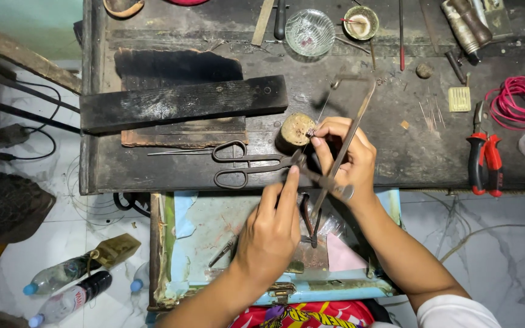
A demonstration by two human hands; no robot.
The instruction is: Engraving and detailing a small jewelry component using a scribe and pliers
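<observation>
A: Head cam, what did each hand have?
B: Right hand [343,159] gripped a jeweller's saw [346,136] at the wooden peg [296,129] on the counter [396,152]. Left hand [270,234] held pliers [308,214] closed.

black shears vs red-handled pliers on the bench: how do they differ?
The black shears are bare dark metal with looped handles; the red-handled pliers have red and black grips. The shears lie crosswise at the bench middle, blades toward the left hand and right hand; the pliers lie at the right edge, handles toward the person, away from both hands. Both rest flat on the dark workbench.
</observation>
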